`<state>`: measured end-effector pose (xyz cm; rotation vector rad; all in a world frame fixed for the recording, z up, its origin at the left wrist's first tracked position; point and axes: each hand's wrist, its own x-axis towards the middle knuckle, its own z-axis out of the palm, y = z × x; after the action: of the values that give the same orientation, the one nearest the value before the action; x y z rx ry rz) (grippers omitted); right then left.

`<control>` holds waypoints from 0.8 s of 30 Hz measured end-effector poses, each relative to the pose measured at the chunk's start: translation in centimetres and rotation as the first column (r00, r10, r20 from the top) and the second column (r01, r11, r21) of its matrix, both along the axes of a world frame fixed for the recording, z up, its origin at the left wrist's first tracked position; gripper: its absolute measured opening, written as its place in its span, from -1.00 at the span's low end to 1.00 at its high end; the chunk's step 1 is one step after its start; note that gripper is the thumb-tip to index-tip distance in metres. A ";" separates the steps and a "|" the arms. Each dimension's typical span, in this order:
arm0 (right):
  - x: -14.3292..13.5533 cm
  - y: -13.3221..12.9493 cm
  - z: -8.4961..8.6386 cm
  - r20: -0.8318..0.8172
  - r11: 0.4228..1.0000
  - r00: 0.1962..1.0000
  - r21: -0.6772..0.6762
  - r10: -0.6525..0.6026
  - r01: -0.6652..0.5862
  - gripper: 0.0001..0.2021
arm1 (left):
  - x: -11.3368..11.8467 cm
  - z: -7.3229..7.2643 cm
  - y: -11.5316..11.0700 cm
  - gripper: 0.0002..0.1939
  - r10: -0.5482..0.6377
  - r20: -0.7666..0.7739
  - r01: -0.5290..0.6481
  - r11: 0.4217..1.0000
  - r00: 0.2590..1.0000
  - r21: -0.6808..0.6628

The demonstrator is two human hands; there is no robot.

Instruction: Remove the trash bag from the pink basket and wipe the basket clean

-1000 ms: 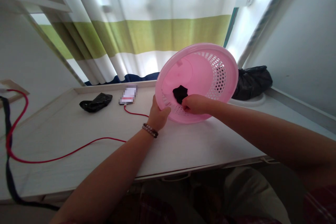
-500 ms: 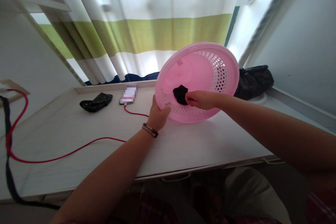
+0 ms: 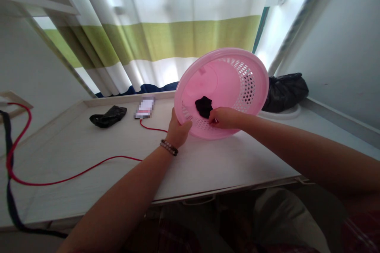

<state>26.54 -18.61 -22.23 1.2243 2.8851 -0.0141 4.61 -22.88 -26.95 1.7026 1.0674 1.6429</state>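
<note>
A pink plastic basket (image 3: 219,73) with perforated sides is tilted on the white desk, its opening facing me. Gripping its left lower rim is my left hand (image 3: 178,128), thumb over the edge, with a beaded bracelet at the wrist. A small black cloth (image 3: 204,106) lies against the basket's inner side. My right hand (image 3: 222,118) reaches into the basket with fingers pinched together, right beside the cloth's lower right edge. Whether the fingertips hold part of the cloth is hidden.
On the desk (image 3: 118,142), a black plastic bundle (image 3: 109,116) and a phone (image 3: 145,107) with a red cable (image 3: 68,179) lie at the left. A black bag (image 3: 286,91) sits behind the basket at right. Curtains (image 3: 184,39) hang behind.
My right hand has shifted slightly down and left inside the basket, a little lower along the black cloth. My left hand still grips the rim.
</note>
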 end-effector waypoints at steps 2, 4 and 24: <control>-0.2 0.0 -0.2 0.001 1.000 1.000 0.023 0.005 -0.005 -0.76 | 0.0 0.0 0.1 -0.37 -0.007 -0.004 0.007 1.000 1.000 0.007; -0.3 0.0 -0.1 0.013 1.000 1.000 0.027 0.015 -0.016 -0.77 | 0.0 -0.1 0.1 -0.36 -0.015 -0.003 0.015 1.000 1.000 0.009; 0.8 -0.4 0.2 -0.375 0.982 0.926 0.149 -0.051 0.115 -0.85 | 0.0 -0.4 0.3 -0.34 -0.009 0.003 0.009 1.000 1.000 -0.009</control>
<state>27.33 -19.04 -21.99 1.5239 3.2056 -0.0009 4.56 -22.63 -27.32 1.6964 1.0636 1.6318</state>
